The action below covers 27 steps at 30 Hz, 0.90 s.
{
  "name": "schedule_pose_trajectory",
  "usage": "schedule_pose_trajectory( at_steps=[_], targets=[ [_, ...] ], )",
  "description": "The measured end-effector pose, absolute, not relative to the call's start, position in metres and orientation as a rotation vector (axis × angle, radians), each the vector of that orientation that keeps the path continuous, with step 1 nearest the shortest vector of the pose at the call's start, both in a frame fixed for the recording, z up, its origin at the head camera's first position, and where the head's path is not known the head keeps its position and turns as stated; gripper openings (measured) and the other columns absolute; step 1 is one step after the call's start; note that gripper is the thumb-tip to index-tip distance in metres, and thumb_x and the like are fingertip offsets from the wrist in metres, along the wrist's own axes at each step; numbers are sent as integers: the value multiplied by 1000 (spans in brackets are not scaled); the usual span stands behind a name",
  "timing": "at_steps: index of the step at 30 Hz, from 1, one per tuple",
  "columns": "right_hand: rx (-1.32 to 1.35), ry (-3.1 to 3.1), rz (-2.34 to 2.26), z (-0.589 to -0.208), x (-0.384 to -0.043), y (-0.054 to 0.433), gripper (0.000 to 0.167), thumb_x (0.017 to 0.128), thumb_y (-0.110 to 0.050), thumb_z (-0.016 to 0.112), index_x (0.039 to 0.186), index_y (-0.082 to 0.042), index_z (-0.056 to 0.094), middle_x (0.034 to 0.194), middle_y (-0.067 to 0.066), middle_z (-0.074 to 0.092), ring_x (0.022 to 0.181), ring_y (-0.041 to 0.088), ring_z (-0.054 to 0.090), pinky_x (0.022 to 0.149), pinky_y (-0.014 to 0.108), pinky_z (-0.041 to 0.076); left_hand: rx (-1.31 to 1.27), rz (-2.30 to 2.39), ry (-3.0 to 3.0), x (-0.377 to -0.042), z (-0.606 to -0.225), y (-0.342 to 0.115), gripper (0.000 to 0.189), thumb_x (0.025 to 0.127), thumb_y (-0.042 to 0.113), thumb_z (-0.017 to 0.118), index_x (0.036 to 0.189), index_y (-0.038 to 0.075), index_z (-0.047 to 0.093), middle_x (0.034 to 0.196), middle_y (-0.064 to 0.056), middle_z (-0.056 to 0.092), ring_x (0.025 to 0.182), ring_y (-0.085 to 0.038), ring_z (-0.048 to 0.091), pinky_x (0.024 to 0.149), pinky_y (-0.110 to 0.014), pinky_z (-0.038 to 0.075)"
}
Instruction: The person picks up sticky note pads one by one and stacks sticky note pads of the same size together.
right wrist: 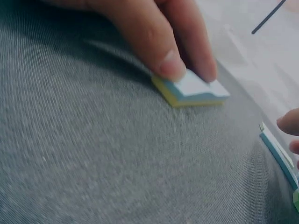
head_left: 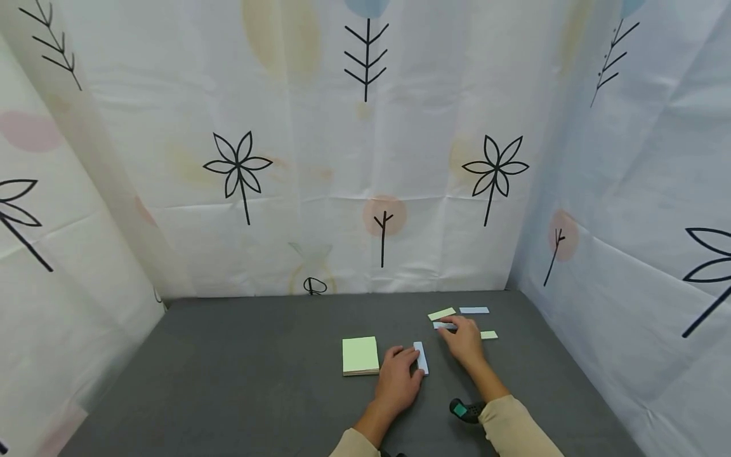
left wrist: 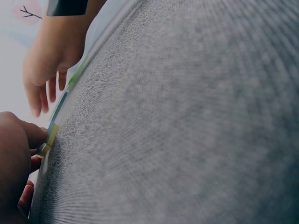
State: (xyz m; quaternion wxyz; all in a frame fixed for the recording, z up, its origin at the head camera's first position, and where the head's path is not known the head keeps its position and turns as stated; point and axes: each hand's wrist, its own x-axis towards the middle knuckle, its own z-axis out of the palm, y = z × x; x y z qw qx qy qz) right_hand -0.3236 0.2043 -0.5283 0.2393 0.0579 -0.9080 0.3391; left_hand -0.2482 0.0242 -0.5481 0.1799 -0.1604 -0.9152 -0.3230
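My left hand (head_left: 400,379) grips a slim pale-blue sticky note pad (head_left: 421,358), thumb and fingers at its near side. In the left wrist view, that hand (left wrist: 14,154) has its fingertips against the pad, which shows blue and yellow layers (left wrist: 48,140). My right hand (head_left: 465,343) pinches another narrow blue sticky note pad (head_left: 443,325) farther back. The right wrist view shows my right thumb and a finger (right wrist: 159,42) on this pad (right wrist: 198,91), pale on top with yellow beneath. Part of the left hand (right wrist: 290,126) appears at the right edge there.
Around the right hand lie a yellow-green strip pad (head_left: 441,314), a blue strip pad (head_left: 474,310) and another yellow-green one (head_left: 488,335). Left of the left hand sits a square light-green note stack (head_left: 360,355). Patterned cloth walls (head_left: 365,152) enclose the dark table (head_left: 240,374).
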Motion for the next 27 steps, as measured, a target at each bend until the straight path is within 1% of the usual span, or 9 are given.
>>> schedule_pose_trajectory(
  at_steps=[6,11,20,27],
  targets=[
    [137,-2598,790,-530,-326,207,32,80,-14,77,109,-2,71,114,20,66,112,44,53,92,61,39,-446,-914,-2602,-248,-548,24,33,87,16,71,119,8,70,124,-3,65,121,-26,52,100,-42,43],
    [166,-2700,725,-528,-328,206,35,82,-18,76,112,0,69,119,22,63,115,44,52,94,60,39,-448,-928,-2612,-248,-548,24,34,87,17,70,119,8,70,125,-3,64,121,-26,51,100,-42,43],
    [229,-2742,698,-527,-329,205,32,83,-17,75,109,0,71,116,22,64,114,43,54,96,57,40,-453,-948,-2610,-250,-547,24,34,87,17,70,119,8,70,125,-3,65,122,-27,51,101,-42,42],
    [246,-2737,755,-527,-324,206,28,82,-15,76,105,0,71,111,18,66,109,39,58,92,54,44,-465,-966,-2588,-251,-549,23,34,85,15,71,117,6,71,123,-4,66,120,-27,51,100,-41,43]
  ],
)
